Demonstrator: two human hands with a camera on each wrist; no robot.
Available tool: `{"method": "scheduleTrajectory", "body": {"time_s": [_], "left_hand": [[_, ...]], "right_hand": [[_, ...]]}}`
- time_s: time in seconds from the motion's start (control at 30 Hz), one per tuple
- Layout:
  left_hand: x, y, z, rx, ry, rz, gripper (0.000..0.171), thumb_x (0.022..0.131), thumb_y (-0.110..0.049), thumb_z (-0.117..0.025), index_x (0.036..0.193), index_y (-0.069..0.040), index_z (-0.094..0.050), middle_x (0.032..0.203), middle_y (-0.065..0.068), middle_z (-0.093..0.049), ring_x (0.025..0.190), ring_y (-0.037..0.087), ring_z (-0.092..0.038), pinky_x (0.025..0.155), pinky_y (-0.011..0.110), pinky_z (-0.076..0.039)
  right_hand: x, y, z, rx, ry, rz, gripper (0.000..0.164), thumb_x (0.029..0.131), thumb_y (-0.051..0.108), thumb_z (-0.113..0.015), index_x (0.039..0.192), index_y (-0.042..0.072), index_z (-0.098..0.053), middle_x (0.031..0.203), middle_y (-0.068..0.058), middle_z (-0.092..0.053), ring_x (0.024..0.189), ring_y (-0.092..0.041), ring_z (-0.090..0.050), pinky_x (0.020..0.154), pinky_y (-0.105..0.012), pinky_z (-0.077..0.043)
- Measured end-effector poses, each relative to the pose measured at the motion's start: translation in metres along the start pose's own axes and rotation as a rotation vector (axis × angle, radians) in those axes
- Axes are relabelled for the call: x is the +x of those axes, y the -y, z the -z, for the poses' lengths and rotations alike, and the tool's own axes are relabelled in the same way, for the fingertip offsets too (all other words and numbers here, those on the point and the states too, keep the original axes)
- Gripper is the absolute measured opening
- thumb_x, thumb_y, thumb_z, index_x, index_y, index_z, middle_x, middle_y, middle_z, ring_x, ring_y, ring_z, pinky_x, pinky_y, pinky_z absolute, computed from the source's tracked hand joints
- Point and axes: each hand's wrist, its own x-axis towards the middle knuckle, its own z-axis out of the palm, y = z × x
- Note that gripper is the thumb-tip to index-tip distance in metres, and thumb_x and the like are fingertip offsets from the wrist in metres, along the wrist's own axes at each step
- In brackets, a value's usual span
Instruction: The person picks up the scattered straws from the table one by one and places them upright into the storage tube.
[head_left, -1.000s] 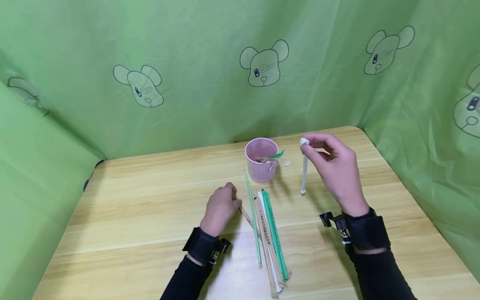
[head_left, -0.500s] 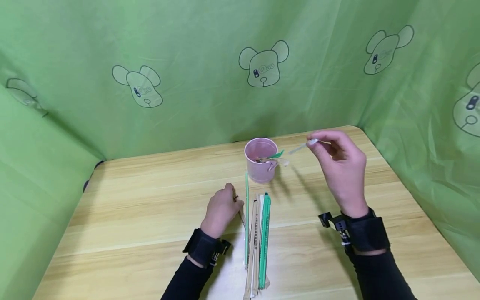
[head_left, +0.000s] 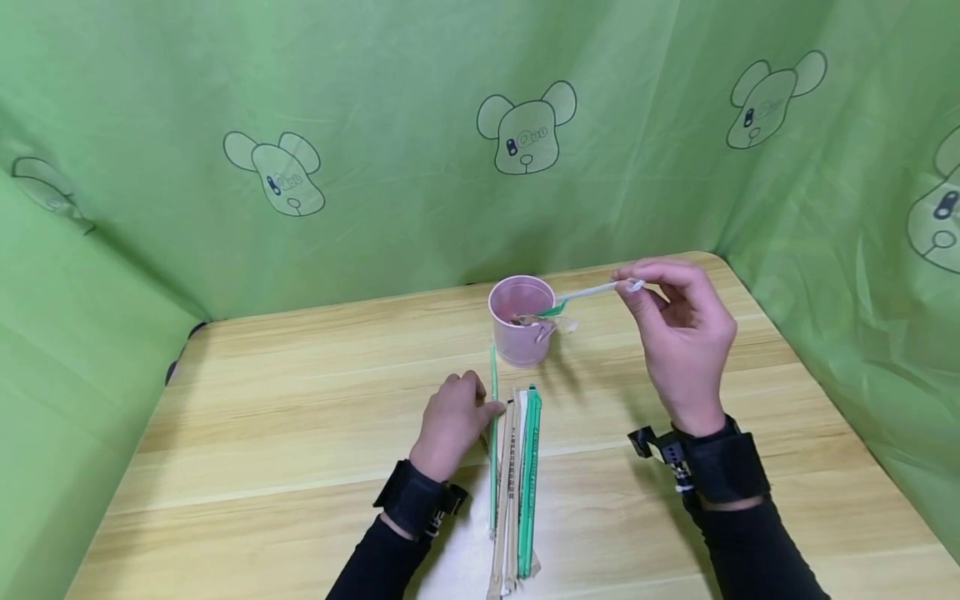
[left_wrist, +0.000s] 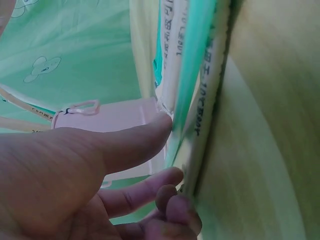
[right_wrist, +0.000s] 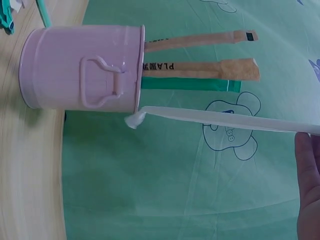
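Observation:
In the head view, my right hand [head_left: 678, 333] pinches one end of a paper-wrapped white straw [head_left: 588, 292]. Its free end reaches the rim of a pink bucket [head_left: 521, 343]; the right wrist view shows that crumpled tip just outside the rim. My left hand [head_left: 452, 425] is low beside a row of straws, its thumb lying across a slim light green straw [head_left: 492, 492]. Seen from the left wrist, thumb and index are spread apart, fingertips right at the light green straw and a printed brown straw [left_wrist: 206, 100].
Wrapped straws stand in the bucket, brown ones [right_wrist: 200, 69] and a green one [right_wrist: 190, 84]. The row on the wooden table [head_left: 300, 400] also has a wrapped green straw [head_left: 529, 483] at its right side. Green cloth [head_left: 405, 225] hangs behind and at both sides.
The white straw has swung from hanging down to pointing left at the bucket. The left thumb has moved right over the light green straw. Straws in the row have straightened and shifted left.

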Motion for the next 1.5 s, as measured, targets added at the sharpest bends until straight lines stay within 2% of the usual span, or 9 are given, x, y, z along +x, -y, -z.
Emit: {"method": "scheduleTrajectory", "body": {"time_s": [0.17,0.3,0.43,0.63,0.83,1.03,1.23,1.5], "left_hand": [[0.0,0.0,-0.002,-0.02,-0.015,-0.013,0.031,0.095,-0.025,-0.084,0.099,-0.001,-0.064,0.087,0.007,-0.054,0.074,0.023,-0.052,0.064,0.035,-0.046],[0.0,0.0,-0.004,-0.024,-0.012,-0.035,0.028,0.095,-0.021,-0.083,0.1,0.0,-0.065,0.087,0.007,-0.056,0.075,0.023,-0.053,0.066,0.036,-0.047],[-0.001,0.0,-0.005,-0.013,-0.026,-0.047,0.024,0.094,-0.013,-0.082,0.098,0.001,-0.064,0.087,0.007,-0.056,0.076,0.023,-0.054,0.068,0.038,-0.05],[-0.003,-0.003,-0.005,-0.013,-0.056,-0.038,0.017,0.094,-0.003,-0.078,0.094,0.001,-0.061,0.084,0.008,-0.055,0.073,0.024,-0.054,0.065,0.039,-0.052],[-0.003,-0.005,-0.005,-0.062,-0.04,-0.025,0.014,0.094,0.0,-0.076,0.094,0.002,-0.061,0.083,0.008,-0.056,0.073,0.024,-0.055,0.063,0.036,-0.052],[-0.002,-0.004,-0.003,-0.087,-0.012,-0.025,0.012,0.095,-0.001,-0.074,0.097,0.003,-0.062,0.085,0.008,-0.059,0.073,0.023,-0.057,0.063,0.035,-0.052],[-0.003,0.001,0.004,-0.182,0.04,-0.039,0.008,0.097,0.0,-0.069,0.101,0.002,-0.062,0.084,0.007,-0.06,0.069,0.02,-0.055,0.061,0.031,-0.049],[-0.003,0.002,0.017,-0.245,0.063,-0.034,0.008,0.1,-0.001,-0.068,0.105,0.002,-0.063,0.087,0.008,-0.065,0.071,0.019,-0.058,0.064,0.031,-0.051]], "right_hand": [[-0.001,-0.001,-0.003,0.026,0.003,0.024,0.018,0.089,-0.023,-0.071,0.105,-0.024,-0.062,0.105,-0.025,-0.069,0.098,-0.034,-0.071,0.094,-0.038,-0.059],[-0.003,-0.005,-0.003,0.035,0.033,0.005,0.019,0.089,-0.024,-0.07,0.106,-0.024,-0.062,0.106,-0.027,-0.068,0.098,-0.035,-0.071,0.093,-0.038,-0.06],[-0.007,-0.012,-0.003,-0.031,0.089,-0.043,0.019,0.091,-0.025,-0.068,0.11,-0.022,-0.065,0.109,-0.024,-0.07,0.102,-0.034,-0.071,0.095,-0.038,-0.059],[-0.017,-0.027,-0.007,-0.168,0.182,-0.104,0.025,0.092,-0.022,-0.069,0.113,-0.011,-0.075,0.113,-0.019,-0.072,0.106,-0.028,-0.071,0.097,-0.037,-0.057],[-0.023,-0.042,-0.005,-0.315,0.249,-0.151,0.024,0.096,-0.011,-0.073,0.116,0.001,-0.079,0.115,-0.009,-0.074,0.109,-0.022,-0.071,0.096,-0.034,-0.058],[-0.026,-0.052,-0.001,-0.41,0.326,-0.235,0.023,0.099,-0.003,-0.072,0.121,0.005,-0.078,0.118,-0.009,-0.075,0.114,-0.024,-0.07,0.095,-0.029,-0.058],[-0.028,-0.056,-0.001,-0.436,0.399,-0.286,0.032,0.098,-0.007,-0.073,0.129,0.002,-0.073,0.127,-0.011,-0.073,0.118,-0.027,-0.07,0.094,-0.026,-0.057],[-0.026,-0.056,0.004,-0.474,0.401,-0.341,0.034,0.1,-0.002,-0.072,0.133,0.004,-0.069,0.131,-0.011,-0.071,0.116,-0.026,-0.07,0.092,-0.023,-0.057]]}}
